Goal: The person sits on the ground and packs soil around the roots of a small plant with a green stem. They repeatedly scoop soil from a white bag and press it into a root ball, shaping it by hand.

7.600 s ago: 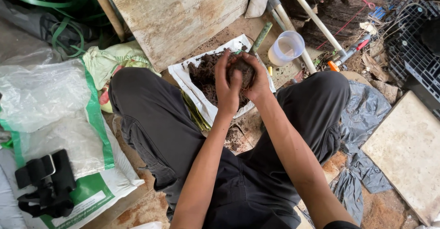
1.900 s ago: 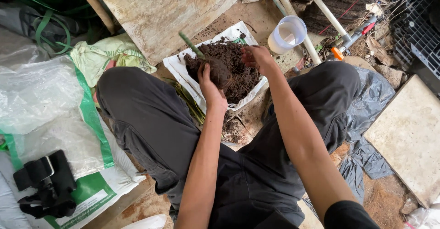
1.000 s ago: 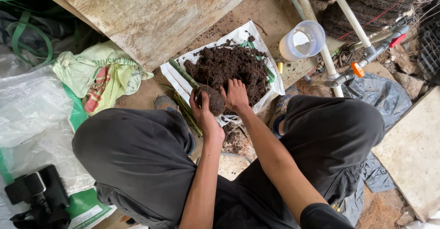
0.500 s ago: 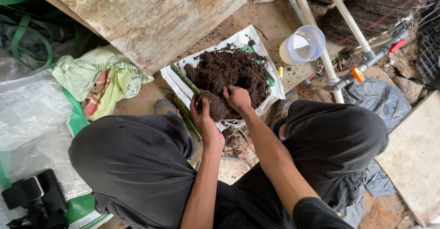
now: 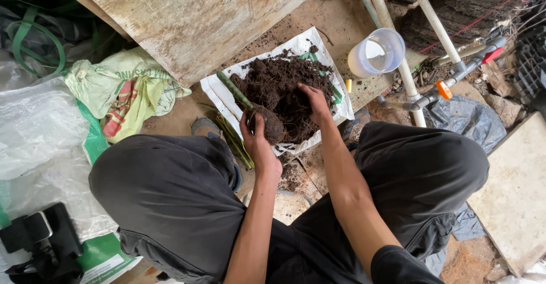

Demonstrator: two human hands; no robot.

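I squat over a white sheet (image 5: 318,39) that carries a heap of dark soil (image 5: 278,85). My left hand (image 5: 257,142) grips a packed ball of soil (image 5: 271,125) from which a green stalk (image 5: 233,90) sticks out toward the upper left. My right hand (image 5: 314,102) presses into the heap beside the ball, fingers curled in the loose soil. Both forearms reach forward between my knees in dark trousers.
A clear plastic cup (image 5: 378,52) stands right of the sheet by white pipes (image 5: 392,45) with an orange valve (image 5: 444,89). A large weathered board (image 5: 193,17) leans behind. Crumpled bags (image 5: 119,88) and a black device (image 5: 40,244) lie left; a stone slab (image 5: 515,198) right.
Earlier both hands cupped soil together. Since then the view has drifted, my left hand keeps the soil ball at the sheet's near edge, and my right hand has moved off it into the heap.
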